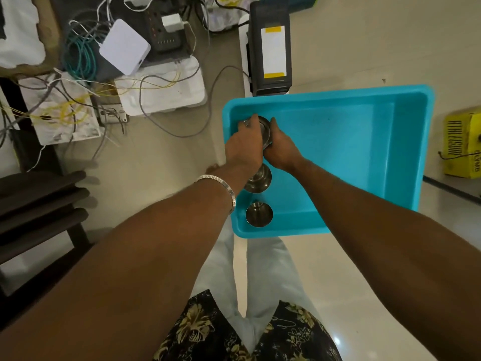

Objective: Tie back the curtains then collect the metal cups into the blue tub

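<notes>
The blue tub stands on the floor in front of me. Along its left wall are three metal cups. The nearest metal cup stands upright by the front corner. A second metal cup sits just beyond it, partly under my left wrist. The far metal cup is held between both hands inside the tub. My left hand grips its left side, and my right hand grips its right side. No curtains are in view.
A black device with a white label stands behind the tub. Tangled cables and a white box cover foam packing at the upper left. Dark furniture is at the left, a yellow carton at the right.
</notes>
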Tool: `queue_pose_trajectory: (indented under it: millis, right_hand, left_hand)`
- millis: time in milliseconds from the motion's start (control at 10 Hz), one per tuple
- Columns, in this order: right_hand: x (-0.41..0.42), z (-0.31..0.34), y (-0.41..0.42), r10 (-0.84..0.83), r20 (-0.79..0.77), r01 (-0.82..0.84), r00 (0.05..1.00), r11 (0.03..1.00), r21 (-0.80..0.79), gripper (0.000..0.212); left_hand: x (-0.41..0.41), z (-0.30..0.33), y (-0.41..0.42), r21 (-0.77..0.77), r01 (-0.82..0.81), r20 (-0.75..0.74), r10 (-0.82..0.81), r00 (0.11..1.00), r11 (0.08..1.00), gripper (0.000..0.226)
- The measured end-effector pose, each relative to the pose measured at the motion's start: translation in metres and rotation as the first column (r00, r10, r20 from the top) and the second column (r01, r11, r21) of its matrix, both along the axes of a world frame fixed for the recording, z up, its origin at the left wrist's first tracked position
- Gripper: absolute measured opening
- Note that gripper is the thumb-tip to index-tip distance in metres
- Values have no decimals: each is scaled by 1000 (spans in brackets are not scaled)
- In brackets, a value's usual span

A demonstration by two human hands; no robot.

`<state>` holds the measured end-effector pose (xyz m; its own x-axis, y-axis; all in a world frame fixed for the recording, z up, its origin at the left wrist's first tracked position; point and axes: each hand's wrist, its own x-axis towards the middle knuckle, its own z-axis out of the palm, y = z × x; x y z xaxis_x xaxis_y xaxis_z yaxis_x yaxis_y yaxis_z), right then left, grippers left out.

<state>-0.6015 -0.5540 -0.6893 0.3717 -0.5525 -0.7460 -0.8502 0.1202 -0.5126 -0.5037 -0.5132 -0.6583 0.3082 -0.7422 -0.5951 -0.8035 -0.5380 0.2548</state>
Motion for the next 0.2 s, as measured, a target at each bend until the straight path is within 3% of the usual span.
queue_pose_trajectory:
  millis: [200]
  right_hand:
    - [4,8,1,-64,-17,63,998,995,-81,87]
  left_hand:
    - [-1,1,11,-43,-41,-98,37,995,998,74]
